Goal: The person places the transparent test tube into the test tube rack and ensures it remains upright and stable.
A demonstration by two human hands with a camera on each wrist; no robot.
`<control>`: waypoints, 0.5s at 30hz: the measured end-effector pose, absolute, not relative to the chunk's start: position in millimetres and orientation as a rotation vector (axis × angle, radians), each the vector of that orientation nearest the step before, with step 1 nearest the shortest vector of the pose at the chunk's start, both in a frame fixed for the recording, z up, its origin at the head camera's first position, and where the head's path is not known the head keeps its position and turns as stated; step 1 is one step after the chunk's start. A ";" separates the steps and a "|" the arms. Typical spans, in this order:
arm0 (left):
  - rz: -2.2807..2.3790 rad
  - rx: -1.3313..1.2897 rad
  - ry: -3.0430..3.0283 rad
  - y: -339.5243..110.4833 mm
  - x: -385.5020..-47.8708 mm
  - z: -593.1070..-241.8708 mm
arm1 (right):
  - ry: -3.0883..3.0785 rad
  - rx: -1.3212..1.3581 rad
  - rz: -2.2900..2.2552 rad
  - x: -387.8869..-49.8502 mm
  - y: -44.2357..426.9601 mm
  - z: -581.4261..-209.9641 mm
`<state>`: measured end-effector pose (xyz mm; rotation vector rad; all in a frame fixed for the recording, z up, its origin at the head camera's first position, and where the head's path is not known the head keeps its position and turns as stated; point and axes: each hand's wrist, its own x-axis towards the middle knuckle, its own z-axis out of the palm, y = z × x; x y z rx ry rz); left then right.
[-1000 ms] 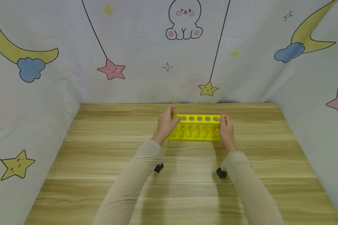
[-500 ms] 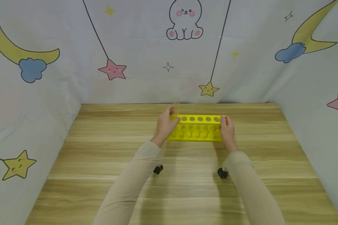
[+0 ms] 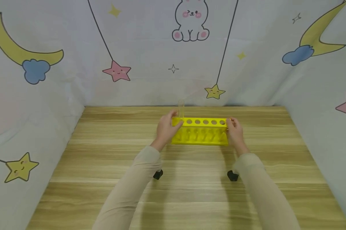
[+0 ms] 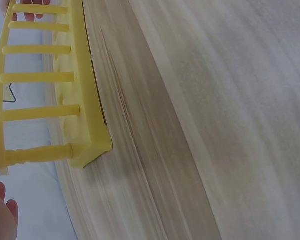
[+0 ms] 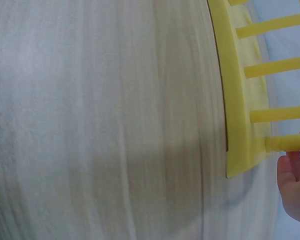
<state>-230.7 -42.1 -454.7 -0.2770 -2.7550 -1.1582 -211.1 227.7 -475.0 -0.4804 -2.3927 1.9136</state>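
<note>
A yellow test tube rack [image 3: 204, 137] stands on the table, with a row of round holes along its top. One clear test tube [image 3: 181, 108] rises upright at the rack's left end. Around that end is my left hand [image 3: 165, 129], its thumb in front of the top plate and fingers behind. In the left wrist view its fingers [image 4: 0, 192] look extended and apart from the rack. My right hand [image 3: 236, 132] is beside the right end, close to the end post [image 5: 290, 143]; its fingers look loose in the right wrist view.
The wood-grain table [image 3: 196, 188] reaches back to a white cloth wall [image 3: 144, 86] printed with stars and moons. Cloth also hangs at both sides. A black wrist-camera piece [image 3: 158, 174] shows under the left cuff, another [image 3: 233, 175] under the right.
Both hands have moved outward from the rack, the left hand to the left and the right hand to the right. The rack and the test tube stay in place.
</note>
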 end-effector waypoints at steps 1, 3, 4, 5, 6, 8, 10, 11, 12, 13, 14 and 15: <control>-1.148 -0.273 -2.769 -43.2 -230.8 -455.6 | -2.399 -0.472 1.904 -211.2 228.6 -473.7; -1.133 -0.260 -2.795 -45.2 -230.5 -456.7 | -2.421 -0.450 1.868 -210.9 229.9 -470.9; -1.122 -0.250 -2.810 -46.2 -230.3 -457.2 | -2.438 -0.439 1.843 -211.1 230.7 -469.9; -1.122 -0.242 -2.821 -47.2 -230.0 -457.4 | -2.447 -0.428 1.826 -211.1 231.4 -469.0; -1.122 -0.235 -2.831 -48.0 -229.7 -457.6 | -2.447 -0.422 1.812 -211.4 232.2 -468.5; -1.114 -0.233 -2.845 -50.0 -228.8 -457.4 | -2.463 -0.414 1.772 -211.9 234.0 -467.7; -1.096 -0.247 -2.855 -52.6 -227.9 -457.1 | -2.479 -0.415 1.739 -212.5 236.5 -467.6; -1.098 -0.258 -2.855 -54.2 -227.3 -456.9 | -2.491 -0.414 1.723 -212.7 238.0 -467.5; -1.089 -0.269 -2.857 -56.0 -226.7 -456.6 | -2.503 -0.408 1.703 -212.7 239.4 -467.1; -1.080 -0.283 -2.858 -58.1 -226.4 -456.6 | -2.519 -0.397 1.680 -212.6 241.0 -466.8; -1.066 -0.292 -2.865 -60.6 -226.0 -456.7 | -2.535 -0.380 1.657 -212.6 242.9 -466.7; -1.048 -0.301 -2.872 -63.4 -225.8 -456.9 | -2.553 -0.360 1.633 -212.3 244.8 -466.3</control>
